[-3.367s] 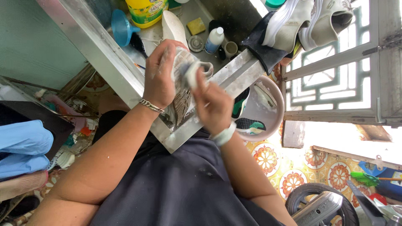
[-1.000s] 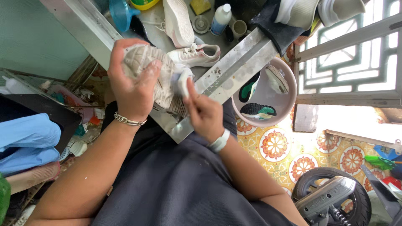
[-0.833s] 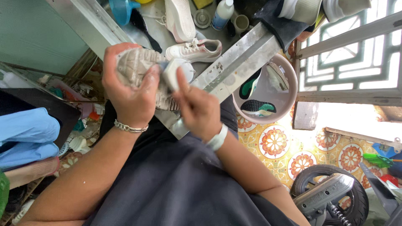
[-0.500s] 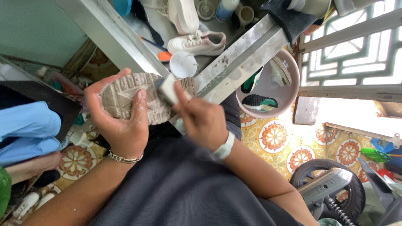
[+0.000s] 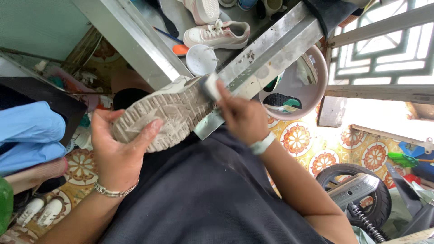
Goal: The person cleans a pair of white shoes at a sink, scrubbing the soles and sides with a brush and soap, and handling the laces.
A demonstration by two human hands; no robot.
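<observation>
shoe [image 5: 165, 115] is held sole-up over the lap, gripped by the curled fingers of the left hand [image 5: 120, 151]; a white sponge [image 5: 211, 86] is pinched against its heel by the right hand [image 5: 242, 117].

The shoe [image 5: 165, 115] has swung sole-up and lengthwise — the right hand [image 5: 242, 115] now scrubs its far end.

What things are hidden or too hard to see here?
All from the head view:
- Top of the shoe: it is held sole up by the left hand, so its upper is hidden.
- The white pad: the right hand covers most of it, so its shape is unclear.
- Pink basin: the metal sink edge hides part of its contents.
- Second shoe in the sink: cut off by the top edge.
</observation>
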